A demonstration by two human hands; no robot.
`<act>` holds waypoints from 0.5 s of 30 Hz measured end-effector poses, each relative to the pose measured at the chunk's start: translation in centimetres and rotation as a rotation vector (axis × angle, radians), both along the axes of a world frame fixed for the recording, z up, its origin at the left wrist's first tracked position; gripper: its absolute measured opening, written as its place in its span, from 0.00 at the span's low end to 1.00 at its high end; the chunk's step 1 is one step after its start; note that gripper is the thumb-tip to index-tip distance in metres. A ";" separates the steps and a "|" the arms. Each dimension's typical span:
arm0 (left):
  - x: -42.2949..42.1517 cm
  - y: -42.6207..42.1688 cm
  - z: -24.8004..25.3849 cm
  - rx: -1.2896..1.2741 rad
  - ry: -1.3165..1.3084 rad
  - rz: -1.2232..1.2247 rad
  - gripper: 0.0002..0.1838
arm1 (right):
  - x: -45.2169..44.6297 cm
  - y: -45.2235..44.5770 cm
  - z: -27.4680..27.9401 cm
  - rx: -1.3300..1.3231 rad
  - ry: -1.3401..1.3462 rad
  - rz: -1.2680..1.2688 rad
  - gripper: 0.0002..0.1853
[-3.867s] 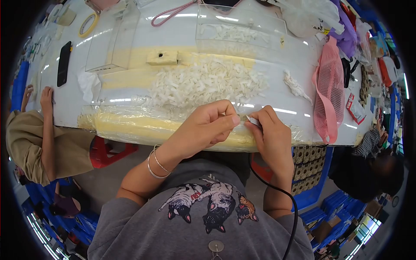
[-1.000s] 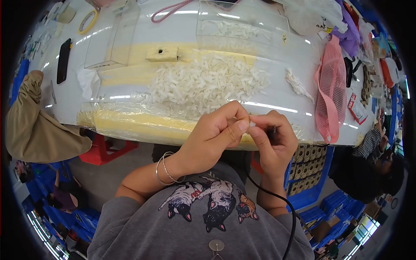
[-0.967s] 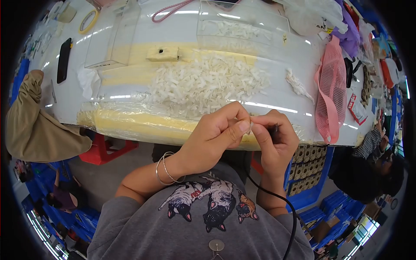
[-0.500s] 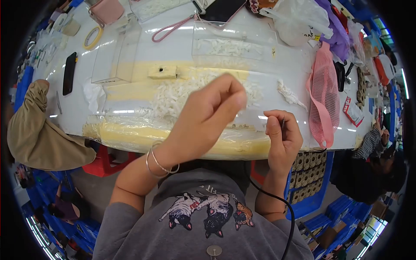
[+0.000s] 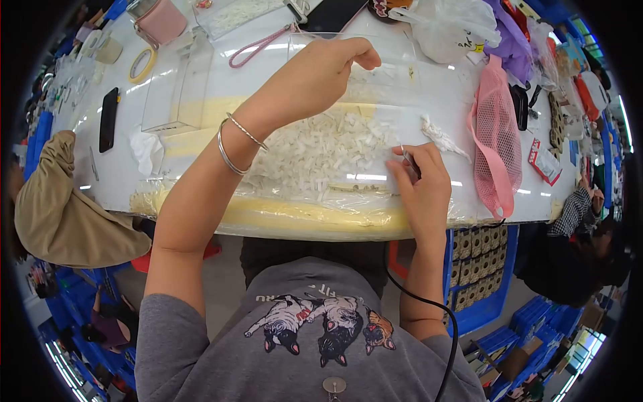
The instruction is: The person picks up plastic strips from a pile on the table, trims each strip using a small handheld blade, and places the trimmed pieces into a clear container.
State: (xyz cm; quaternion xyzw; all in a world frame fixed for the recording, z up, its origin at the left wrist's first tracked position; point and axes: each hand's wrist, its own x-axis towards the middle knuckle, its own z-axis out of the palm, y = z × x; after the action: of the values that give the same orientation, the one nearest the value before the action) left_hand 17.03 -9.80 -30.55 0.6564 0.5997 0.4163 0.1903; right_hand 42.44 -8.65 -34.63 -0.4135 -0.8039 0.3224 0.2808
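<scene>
My left hand [image 5: 326, 72], with two silver bangles [image 5: 231, 151] on its wrist, reaches over a clear plastic tray [image 5: 289, 50] holding white pieces. Its fingers bend downward and are pressed together; whatever they hold, if anything, is hidden. Near the table's front edge, my right hand [image 5: 423, 184] pinches a slim metal tool [image 5: 403, 153], possibly tweezers, mostly covered by the fingers. Between the hands lies a spread heap of small white strip-like pieces [image 5: 321, 151]. A crumpled white scrap [image 5: 442, 137] rests just beyond my right hand.
A clear box [image 5: 171, 100], tape roll [image 5: 142, 63], black phone [image 5: 108, 119] and tissue [image 5: 146, 153] are to the left. A pink mesh strap [image 5: 497, 134] and plastic bag [image 5: 455, 30] are on the right. People sit at both sides.
My left hand has moved from above the heap out to the tray, its forearm now covering the small pale block. My right hand has moved slightly forward and left, towards the heap.
</scene>
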 end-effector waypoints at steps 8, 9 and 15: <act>3.7 -6.2 2.0 0.131 -0.050 0.089 0.11 | -0.7 0.8 1.0 -0.014 -0.172 -0.031 0.07; 4.2 -7.2 2.1 0.080 -0.122 0.091 0.10 | -0.6 0.9 1.3 -0.033 -0.200 -0.032 0.07; 7.0 -10.4 0.1 -0.352 -0.727 0.051 0.09 | -0.3 1.4 1.4 -0.002 -0.247 0.058 0.07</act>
State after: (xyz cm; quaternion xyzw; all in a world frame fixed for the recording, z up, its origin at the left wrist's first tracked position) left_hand 24.00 -20.20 -30.44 0.4085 0.5716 0.5169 0.4891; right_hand 42.17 -7.26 -33.23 -0.4269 -0.8437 0.2777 0.1696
